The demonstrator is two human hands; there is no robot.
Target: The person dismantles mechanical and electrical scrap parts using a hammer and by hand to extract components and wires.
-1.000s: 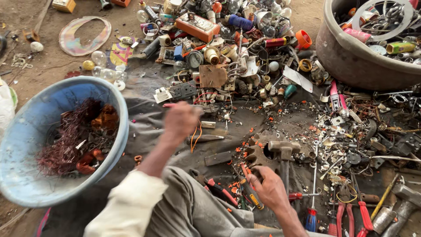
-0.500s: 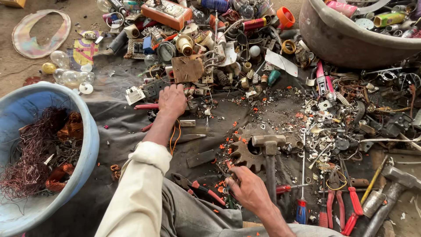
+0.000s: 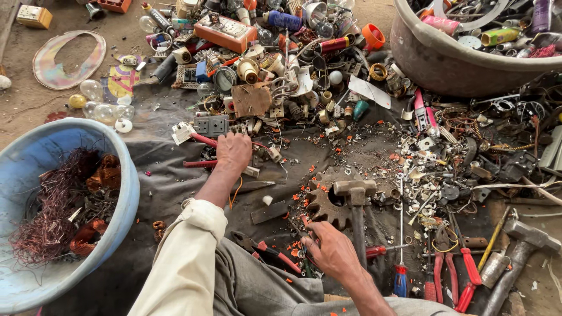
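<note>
- Red-handled pliers lie under my left hand, which has stretched further out than half a second ago and now rests knuckles-up at the near edge of the scrap heap; its fingers curl down over the handles, though I cannot tell whether they actually grip.
- My right hand has hardly shifted: it sits low, fingers loosely bent on the cloth among orange plastic chips, just beside the hammer handle; whether it pinches anything is hidden.
- The hammer's head lies across a rusty gear wheel, as before.
- The view has swung left and down since the earlier frame, so more of the blue basin shows, holding tangled copper wire.
- A dark grey cloth spread over bare sandy ground serves as the work surface.
- Beyond lies a broken socket plate, an orange box and clear bulbs.
- A grey tub of scrap stands at the upper right; screwdrivers and a second hammer lie at the right.
</note>
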